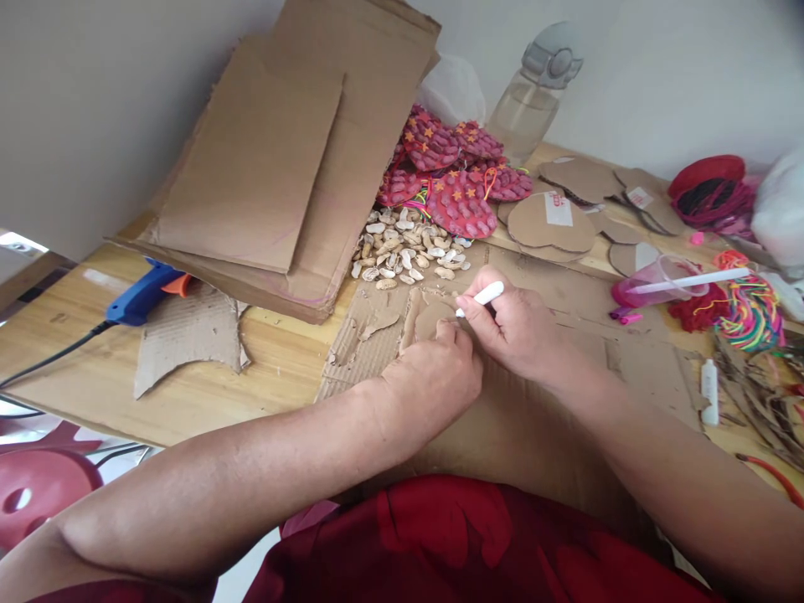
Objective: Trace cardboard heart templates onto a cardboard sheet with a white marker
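Observation:
In front of me a small rounded cardboard piece [433, 320] lies on a larger cardboard sheet [528, 410]. My left hand [440, 368] is closed, its fingertips pressed together at the near edge of that piece and partly hiding it. My right hand [515, 331] is closed around a slim white pen [488, 293], its tip low beside the rounded piece and close to my left fingers. Torn cardboard scraps [379, 322] lie just left of the piece. Behind it is a heap of peanut shells [402, 244].
Large cardboard sheets [251, 167] lean at the back left, near a blue glue gun [144, 293]. Red decorated shapes [461, 201] and a water bottle [528, 100] stand behind the shells. At right are cardboard cutouts [549, 224], a pink plastic cup [653, 280] and colourful cords [750, 310].

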The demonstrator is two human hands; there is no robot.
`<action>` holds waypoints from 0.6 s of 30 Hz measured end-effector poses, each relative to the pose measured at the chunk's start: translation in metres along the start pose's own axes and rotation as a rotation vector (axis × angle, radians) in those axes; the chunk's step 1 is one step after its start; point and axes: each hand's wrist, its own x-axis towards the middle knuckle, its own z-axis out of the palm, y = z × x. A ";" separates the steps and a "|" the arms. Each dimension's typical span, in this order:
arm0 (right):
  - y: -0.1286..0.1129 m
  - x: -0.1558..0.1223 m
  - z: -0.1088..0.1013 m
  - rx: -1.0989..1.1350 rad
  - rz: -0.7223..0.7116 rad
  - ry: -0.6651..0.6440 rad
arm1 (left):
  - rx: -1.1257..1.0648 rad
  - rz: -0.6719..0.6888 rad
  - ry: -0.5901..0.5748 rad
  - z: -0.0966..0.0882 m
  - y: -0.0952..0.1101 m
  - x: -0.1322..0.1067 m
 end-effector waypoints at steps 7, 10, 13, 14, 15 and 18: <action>0.000 0.022 0.009 -0.029 -0.042 -0.023 | -0.015 -0.027 -0.013 -0.002 0.000 0.000; 0.000 0.028 0.012 0.017 -0.096 -0.034 | 0.004 0.002 -0.033 -0.005 -0.001 0.001; 0.000 0.032 0.013 0.072 -0.130 -0.071 | 0.038 0.039 -0.045 -0.006 -0.001 0.002; 0.000 0.032 0.013 0.083 -0.136 -0.081 | 0.035 0.035 -0.042 -0.006 -0.001 0.002; 0.000 0.032 0.013 0.087 -0.139 -0.086 | 0.025 0.020 -0.035 -0.005 -0.001 0.002; 0.001 0.031 0.009 0.059 -0.124 -0.078 | -0.016 -0.027 -0.008 -0.003 0.001 0.001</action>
